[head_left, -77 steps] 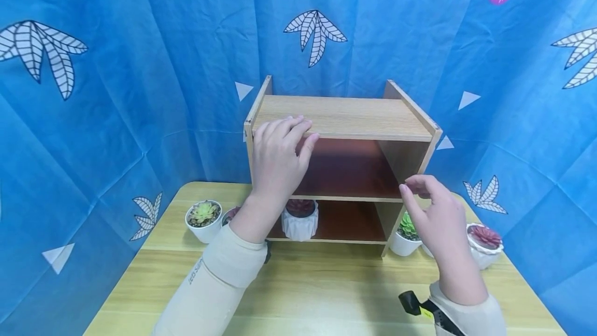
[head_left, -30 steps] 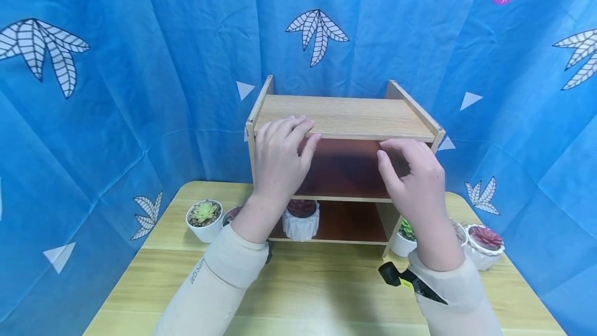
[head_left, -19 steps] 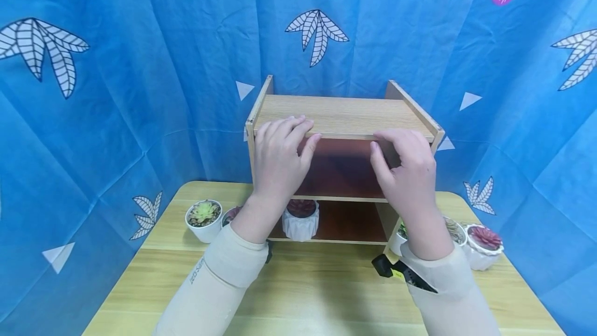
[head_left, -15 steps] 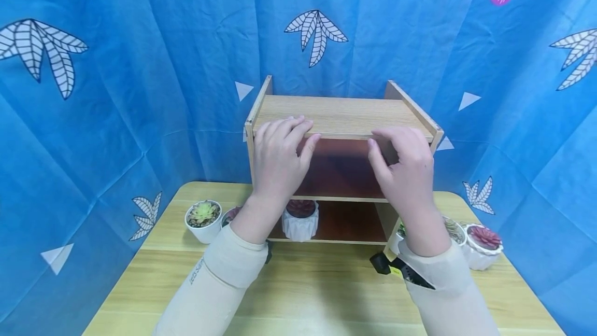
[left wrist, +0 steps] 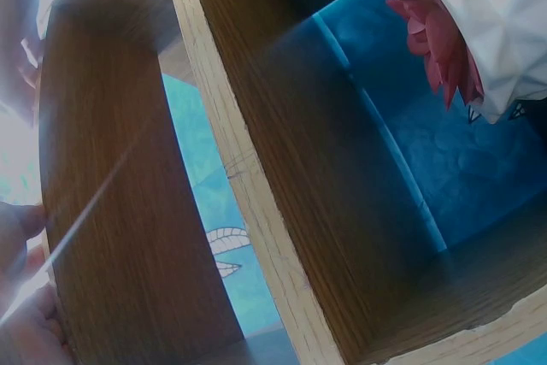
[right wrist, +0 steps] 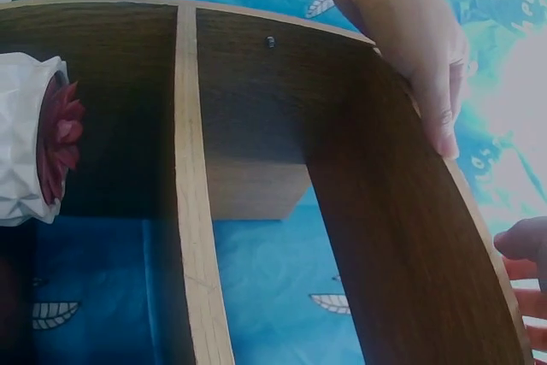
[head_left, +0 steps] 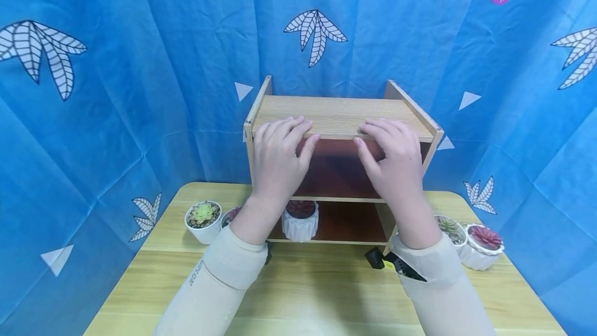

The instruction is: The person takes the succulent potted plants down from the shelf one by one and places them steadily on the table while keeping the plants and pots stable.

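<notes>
A small wooden shelf unit stands near the back of the table, its top board flanked by raised side panels. My left hand lies over the left part of the board's front edge, fingers on top and thumb at the edge. On the right part, my right hand rests the same way, fingertips on the board and thumb tip at its front edge. The right wrist view has the left thumb along that edge and the right hand lower down. A red succulent in a faceted white pot sits on the lower shelf.
On the left of the table stands a green succulent in a white pot, with another pot partly behind my wrist. To the right are a spiky green plant and a red succulent. A blue patterned curtain surrounds the table.
My right hand has moved up and left from beside the unit onto the top board's front edge. The left hand and the shelf unit have stayed in place.
</notes>
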Demonstrator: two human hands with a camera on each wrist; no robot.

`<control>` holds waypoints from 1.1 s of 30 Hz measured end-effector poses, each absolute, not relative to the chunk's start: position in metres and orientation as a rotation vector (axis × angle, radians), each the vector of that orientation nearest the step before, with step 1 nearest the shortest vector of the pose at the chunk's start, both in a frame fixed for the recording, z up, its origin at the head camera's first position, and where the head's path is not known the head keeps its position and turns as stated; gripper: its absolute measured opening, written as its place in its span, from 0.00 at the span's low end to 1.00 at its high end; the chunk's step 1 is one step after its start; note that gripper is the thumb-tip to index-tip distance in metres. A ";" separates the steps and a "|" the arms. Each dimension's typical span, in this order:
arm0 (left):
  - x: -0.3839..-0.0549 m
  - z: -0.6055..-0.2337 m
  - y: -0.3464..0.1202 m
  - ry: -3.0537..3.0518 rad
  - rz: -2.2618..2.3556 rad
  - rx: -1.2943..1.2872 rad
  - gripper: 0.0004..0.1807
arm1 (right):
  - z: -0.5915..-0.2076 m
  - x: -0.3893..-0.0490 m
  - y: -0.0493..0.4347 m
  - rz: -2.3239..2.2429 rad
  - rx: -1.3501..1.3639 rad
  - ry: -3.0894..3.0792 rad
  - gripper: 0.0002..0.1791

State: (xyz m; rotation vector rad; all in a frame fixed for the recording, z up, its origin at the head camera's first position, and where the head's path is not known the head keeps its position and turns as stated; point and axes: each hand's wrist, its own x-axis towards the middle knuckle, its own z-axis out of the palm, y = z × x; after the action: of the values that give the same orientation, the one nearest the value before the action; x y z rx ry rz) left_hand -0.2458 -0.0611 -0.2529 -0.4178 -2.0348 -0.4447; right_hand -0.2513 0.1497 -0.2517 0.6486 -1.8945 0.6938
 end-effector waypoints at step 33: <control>-0.245 -0.253 -0.062 -2.025 -0.461 -0.428 0.19 | -0.256 -0.255 0.148 0.730 0.593 -1.907 0.08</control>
State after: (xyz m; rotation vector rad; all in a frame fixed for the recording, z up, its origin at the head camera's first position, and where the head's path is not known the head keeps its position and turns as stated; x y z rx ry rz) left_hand -0.2453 -0.0616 -0.2534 -0.4275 -2.0250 -0.4612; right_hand -0.2550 0.1481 -0.2558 0.5934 -1.9073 0.7299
